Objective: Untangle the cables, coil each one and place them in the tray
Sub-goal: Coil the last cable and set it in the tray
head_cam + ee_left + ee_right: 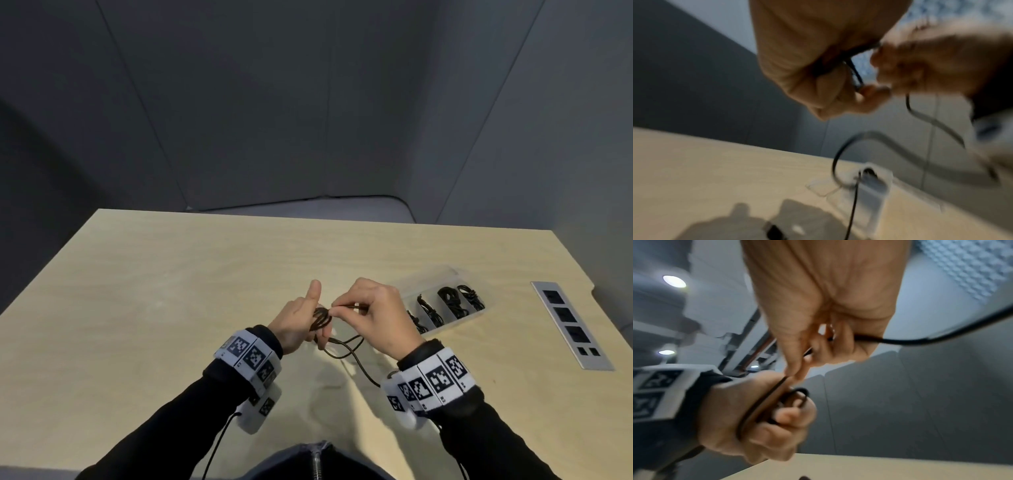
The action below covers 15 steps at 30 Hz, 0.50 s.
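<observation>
Cable (346,346): thin black cord, partly wound in loops round the left hand's fingers; the free length trails from the right hand in loose curves down to the table, towards the person.
Left hand (301,322): held above the table as a former for the coil; fingers curled round the wound turns, thumb raised and clear of them.
Right hand (376,315): just beside the left; thumb and forefinger pinch the running strand close to the coil, while the other fingers fold round the cable further along, as the right wrist view shows.
Tray (479,317): clear plastic, divided into compartments, lying on the table to the right of the hands; several compartments hold dark coiled cables, though part of the tray is hidden behind the right hand.
Table (171,291): pale wood, with a metal socket panel (570,325) set into its right side.
Step in hand: judged to be coiling what appears to be the last loose cable.
Handling: the cord looks light, limp and somewhat springy; loops are likely to relax and spread if released.
Where to hold: pinch the strand near the coil to guide each turn; grip across all loops together when carrying the bundle to the tray.
</observation>
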Tool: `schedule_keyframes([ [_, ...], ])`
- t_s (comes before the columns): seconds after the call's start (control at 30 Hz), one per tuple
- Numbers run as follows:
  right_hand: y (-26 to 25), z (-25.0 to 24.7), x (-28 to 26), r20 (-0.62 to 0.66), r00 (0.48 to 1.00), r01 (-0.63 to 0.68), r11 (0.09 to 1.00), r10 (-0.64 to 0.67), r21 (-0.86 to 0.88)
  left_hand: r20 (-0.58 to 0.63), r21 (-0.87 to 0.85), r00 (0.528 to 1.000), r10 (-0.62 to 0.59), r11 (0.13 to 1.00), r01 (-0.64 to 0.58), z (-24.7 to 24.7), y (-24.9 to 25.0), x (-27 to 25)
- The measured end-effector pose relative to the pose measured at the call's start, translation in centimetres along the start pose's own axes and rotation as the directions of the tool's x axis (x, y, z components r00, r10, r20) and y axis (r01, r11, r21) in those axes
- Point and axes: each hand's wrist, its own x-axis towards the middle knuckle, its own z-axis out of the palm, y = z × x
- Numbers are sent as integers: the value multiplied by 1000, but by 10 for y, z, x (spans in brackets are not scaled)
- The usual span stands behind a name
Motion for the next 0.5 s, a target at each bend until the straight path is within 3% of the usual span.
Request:
schedule_keyframes([
  [0.07,8,1,2,-67,987,-139,981,149,137,93,-62,995,-17,998,23,0,4,-3],
  [0.13,16,1,3,-47,969,-226,946,243,233,137,-98,990,20,995,-7,0,5,-4],
  [0.33,31,3,-2,58,941,-328,848,335,416,118,-337,985,125,938,-78,1,1,-7],
  [0.43,40,4,-11,55,940,-328,845,338,422,-125,-519,992,28,850,-89,-2,11,-6],
  [0.5,48,3,-19,37,940,-323,849,340,418,-291,-650,955,-53,744,-157,-8,9,-2],
])
